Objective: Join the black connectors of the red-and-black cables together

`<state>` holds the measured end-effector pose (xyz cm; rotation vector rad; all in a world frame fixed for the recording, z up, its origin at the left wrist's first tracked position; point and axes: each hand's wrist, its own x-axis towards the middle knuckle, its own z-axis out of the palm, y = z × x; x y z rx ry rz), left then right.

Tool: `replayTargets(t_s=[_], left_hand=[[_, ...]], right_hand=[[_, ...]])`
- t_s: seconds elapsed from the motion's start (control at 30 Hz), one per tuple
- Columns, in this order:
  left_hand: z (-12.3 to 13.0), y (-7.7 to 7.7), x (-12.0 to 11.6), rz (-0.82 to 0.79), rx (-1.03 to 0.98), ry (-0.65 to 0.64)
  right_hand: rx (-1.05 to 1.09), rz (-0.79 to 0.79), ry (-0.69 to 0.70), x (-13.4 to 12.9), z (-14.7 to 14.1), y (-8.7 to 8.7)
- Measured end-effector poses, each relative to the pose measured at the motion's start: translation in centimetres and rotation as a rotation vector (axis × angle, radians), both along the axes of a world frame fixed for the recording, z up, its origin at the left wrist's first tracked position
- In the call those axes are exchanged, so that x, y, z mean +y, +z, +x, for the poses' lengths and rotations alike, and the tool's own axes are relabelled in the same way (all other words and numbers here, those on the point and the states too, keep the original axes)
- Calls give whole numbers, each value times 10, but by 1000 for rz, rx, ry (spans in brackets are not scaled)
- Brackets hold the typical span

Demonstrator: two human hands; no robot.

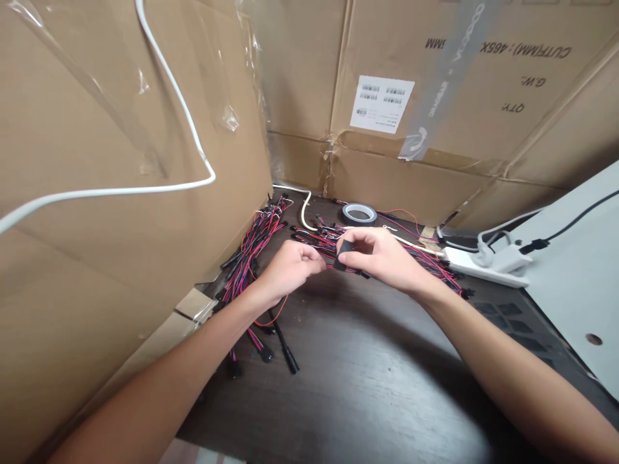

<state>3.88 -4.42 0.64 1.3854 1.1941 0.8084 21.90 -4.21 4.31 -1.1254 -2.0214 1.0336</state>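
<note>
Dark table [348,361]: in front of the tape roll [346,215], the left hand [296,266], nearly closed, pinches a wire [329,266]; the right hand [380,254] pinches 1 black patch [344,254] (presumably for control).

Matt tape piece [345,248], smooth low-gloss tabletop [367,348], cardboard box [111,116], plastic power strip [465,265]

The widest free way for me is the dark tabletop [348,367] between my left forearm [213,328] and right forearm [483,322]. Left of my left hand [294,264], bundled wires [258,241] crowd the cardboard box [145,258], and a black connector [289,357] juts nearer me. Beyond my right hand [380,254], a second wire bundle [435,274] and the tape roll [359,214] block the rear; the power strip [464,264] obstructs the far right.
</note>
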Motion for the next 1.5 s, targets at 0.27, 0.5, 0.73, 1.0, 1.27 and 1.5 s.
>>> replayTargets(t_s=[0.27, 0.5, 0.73, 1.0, 1.27, 1.5], left_hand=[[-1, -3, 0, -63, -60, 9], [2, -2, -3, -60, -63, -4], [3, 2, -3, -129, -123, -38], [5, 7, -5, -178, -138, 9], [4, 6, -4, -142, -72, -8], [5, 2, -7, -113, -12, -79]], right_hand=[[122, -34, 22, 5, -1, -11], [18, -81, 89, 5, -8, -30], [-18, -26, 82, 5, -7, -26], [-27, 8, 88, 7, -6, -26], [-13, -119, 43, 5, -6, -25], [-15, -104, 108, 7, -4, -27]])
